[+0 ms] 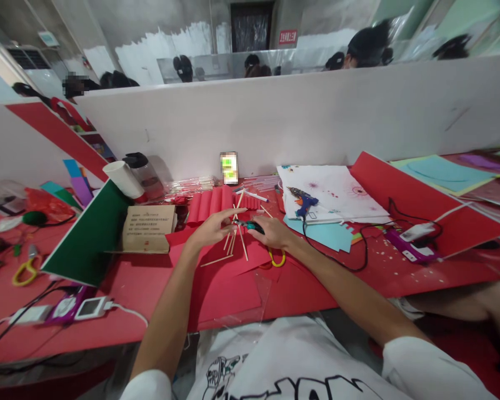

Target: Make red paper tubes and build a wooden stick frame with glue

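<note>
My left hand (pixel 212 229) reaches over red paper (pixel 229 278), its fingers pinched on thin wooden sticks (pixel 236 236) that fan out below it. My right hand (pixel 270 232) is closed round a small dark and teal tool (pixel 252 225) whose tip meets the sticks. A pleated red paper fan (pixel 214 204) lies just behind both hands. Yellow scissor handles (pixel 278 259) poke out under my right wrist.
A blue glue gun (pixel 302 201) rests on white patterned paper (pixel 337 191), its black cord trailing right. A brown cardboard box (pixel 149 228), a green board (pixel 87 236), a white cup (pixel 124 179) and a dark bottle stand left. Chargers and cables lie at both sides. A white partition rises behind.
</note>
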Motion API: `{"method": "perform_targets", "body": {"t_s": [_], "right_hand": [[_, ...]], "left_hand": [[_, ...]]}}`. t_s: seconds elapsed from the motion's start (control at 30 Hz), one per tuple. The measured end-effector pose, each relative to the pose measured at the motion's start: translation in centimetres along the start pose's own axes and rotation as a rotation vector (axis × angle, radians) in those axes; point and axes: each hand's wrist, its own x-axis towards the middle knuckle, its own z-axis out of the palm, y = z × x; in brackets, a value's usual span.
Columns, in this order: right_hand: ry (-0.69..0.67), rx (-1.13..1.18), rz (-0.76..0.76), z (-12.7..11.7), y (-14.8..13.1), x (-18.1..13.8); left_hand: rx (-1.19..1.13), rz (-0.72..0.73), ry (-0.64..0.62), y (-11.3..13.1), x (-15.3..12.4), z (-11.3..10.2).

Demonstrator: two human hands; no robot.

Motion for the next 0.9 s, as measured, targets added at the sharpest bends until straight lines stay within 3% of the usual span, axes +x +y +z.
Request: {"method": "perform_targets", "body": {"t_s": [0.53, 0.9], "right_hand": [[0.008, 0.031, 0.006, -0.5, -0.1, 0.4], [0.006, -0.029, 0.007, -1.1, -0.2, 0.0]], "left_hand": [[0.017, 0.017, 0.001, -0.4, -0.2, 0.0], [0.152, 0.163, 0.070, -0.8, 0.1, 0.7]]}}
